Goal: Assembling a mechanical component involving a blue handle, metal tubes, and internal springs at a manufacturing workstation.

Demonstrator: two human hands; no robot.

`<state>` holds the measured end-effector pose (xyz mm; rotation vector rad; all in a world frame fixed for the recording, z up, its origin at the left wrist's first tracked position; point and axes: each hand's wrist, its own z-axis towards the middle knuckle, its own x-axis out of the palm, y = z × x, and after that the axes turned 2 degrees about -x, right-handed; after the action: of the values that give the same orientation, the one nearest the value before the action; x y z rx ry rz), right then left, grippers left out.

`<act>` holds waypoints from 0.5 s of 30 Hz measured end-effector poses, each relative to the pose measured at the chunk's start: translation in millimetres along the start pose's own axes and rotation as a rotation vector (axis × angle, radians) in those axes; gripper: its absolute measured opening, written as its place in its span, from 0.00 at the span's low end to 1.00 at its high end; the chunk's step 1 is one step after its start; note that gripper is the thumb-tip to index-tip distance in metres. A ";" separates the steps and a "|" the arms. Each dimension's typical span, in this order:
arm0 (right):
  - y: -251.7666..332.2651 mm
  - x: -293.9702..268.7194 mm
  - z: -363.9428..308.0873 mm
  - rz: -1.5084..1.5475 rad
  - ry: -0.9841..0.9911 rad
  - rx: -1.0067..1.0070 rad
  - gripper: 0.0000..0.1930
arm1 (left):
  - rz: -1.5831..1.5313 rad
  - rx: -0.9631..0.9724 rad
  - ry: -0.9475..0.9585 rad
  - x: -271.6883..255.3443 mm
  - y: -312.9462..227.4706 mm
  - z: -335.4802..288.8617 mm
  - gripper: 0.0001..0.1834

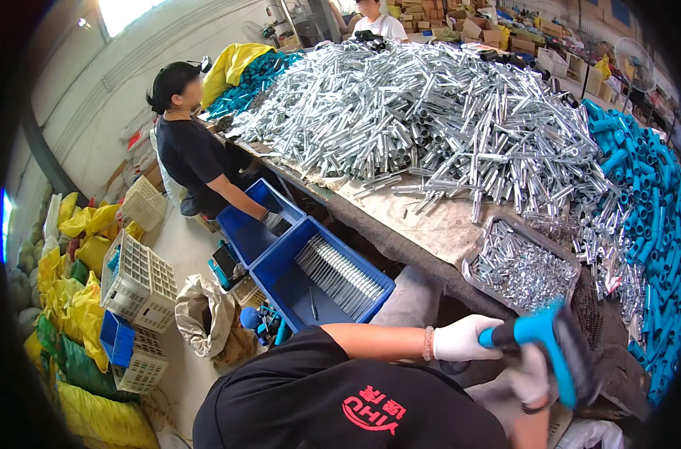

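My left hand (pixel 462 338), in a white glove, is closed around the teal-and-black end of a tool (pixel 563 352). This tool has a teal frame and a dark, bulky far side; motion blurs it, and its exact kind does not show. Close under the frame is my right hand (pixel 529 376), also white-gloved, its fingers smeared and partly hidden by the tool. Beyond both hands, a metal tray (pixel 469 263) of small shiny fittings lies on the table edge. Left of my arm stands a blue bin (pixel 274 288) with a row of silver rod-like parts and one loose rod.
A large heap of silver metal tubes (pixel 430 112) covers the table, with teal tubes (pixel 658 217) piled at right. A co-worker (pixel 194 153) reaches into a second blue bin (pixel 243 224). White crates (pixel 142 288), an open sack (pixel 206 314) and yellow bags (pixel 93 299) stand at left.
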<state>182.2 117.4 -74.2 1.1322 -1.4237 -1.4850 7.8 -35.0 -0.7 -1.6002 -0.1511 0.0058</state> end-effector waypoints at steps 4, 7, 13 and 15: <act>138.6 -11.7 -66.3 0.036 -0.241 0.170 0.17 | 0.687 0.160 0.048 -14.7 58.8 9.5 0.11; 90.5 -29.2 -85.9 -0.175 0.033 0.293 0.32 | 0.844 0.128 0.057 -11.3 91.9 18.4 0.12; 58.1 -12.5 -35.0 -0.640 -0.262 0.361 0.15 | 0.953 -0.008 0.101 -51.5 128.9 41.7 0.25; 24.9 -26.5 -25.1 -0.561 -0.272 0.412 0.14 | 0.762 -0.041 -0.094 -77.1 176.6 60.1 0.30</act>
<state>213.0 132.9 -46.6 1.7436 -1.7426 -1.8286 -58.0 12.1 -185.5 -1.6140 0.3936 0.6698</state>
